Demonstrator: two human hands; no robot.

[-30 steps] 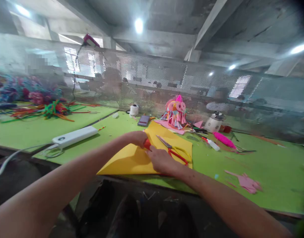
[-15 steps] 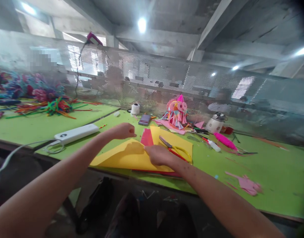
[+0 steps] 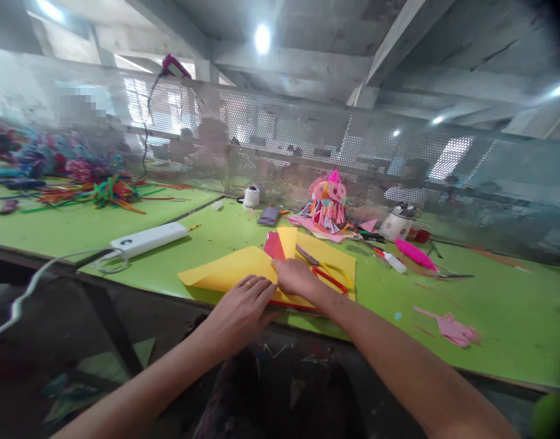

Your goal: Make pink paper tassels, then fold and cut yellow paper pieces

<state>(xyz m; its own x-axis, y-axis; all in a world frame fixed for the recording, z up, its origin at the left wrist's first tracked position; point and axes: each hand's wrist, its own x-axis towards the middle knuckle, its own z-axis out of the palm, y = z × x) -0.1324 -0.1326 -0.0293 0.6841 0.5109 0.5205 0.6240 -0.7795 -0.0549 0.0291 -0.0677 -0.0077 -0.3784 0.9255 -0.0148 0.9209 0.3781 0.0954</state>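
A yellow paper sheet [image 3: 225, 271] lies on the green table [image 3: 490, 317] near its front edge, with a red sheet [image 3: 274, 245] showing under it. My left hand [image 3: 240, 306] rests at the near edge of the yellow sheet, fingers stretched flat on it. My right hand [image 3: 297, 276] presses on the yellow sheet where it folds over, fingers closed on the paper edge. Scissors with red and yellow handles [image 3: 328, 272] lie on the yellow paper just right of my right hand.
A white power strip [image 3: 149, 239] with cable lies at the left. A pink fringed paper figure [image 3: 328, 204], a phone [image 3: 269, 216], a thread spool [image 3: 250, 197], a glue bottle [image 3: 392, 261] and pink scraps [image 3: 453, 329] lie around. Coloured strips [image 3: 101, 195] are heaped far left. A mesh screen [image 3: 307, 152] backs the table.
My left hand pulled back from the far part of the sheet to its near edge. The yellow sheet shifted and folded, uncovering the red sheet. My right hand stayed on the fold.
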